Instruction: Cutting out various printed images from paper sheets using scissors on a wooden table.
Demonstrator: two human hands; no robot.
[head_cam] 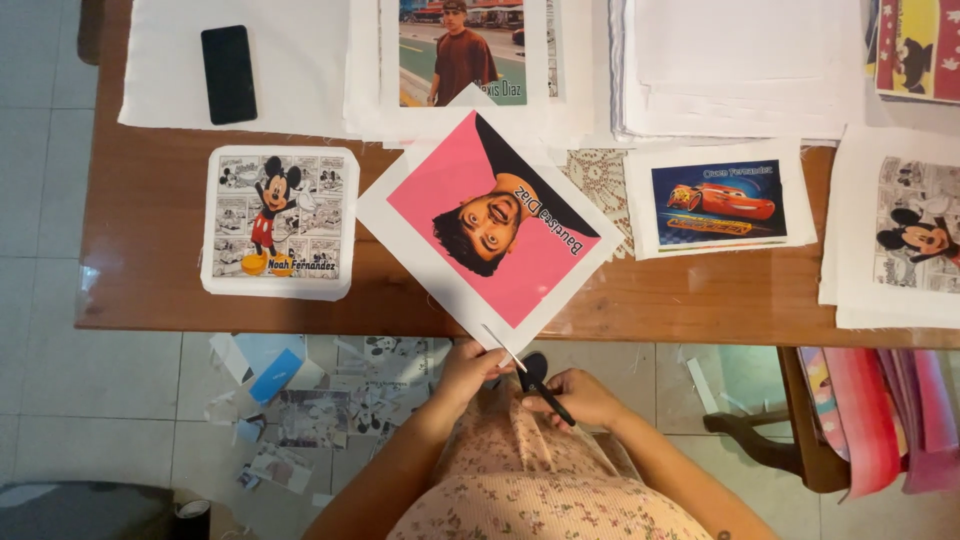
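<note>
Phone (228, 74) behind cartoon print (279, 222); portrait print (493, 230) right.

A pink-and-black printed sheet (490, 220) is lying at centre; at three o'clock a blue print with a red car (718, 204); at nine o'clock a grey comic-patterned print (278, 222); brown table (150, 250).

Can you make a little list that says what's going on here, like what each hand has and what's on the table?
left hand: holds the corner of the pink picture sheet
right hand: grips black scissors, cutting at the sheet's corner
table: brown wood, covered with printed sheets
cartoon mouse sheet: left of the pink one
red car sheet: to its right
phone: black, far left on white cloth
floor: paper scraps below the table edge
</note>
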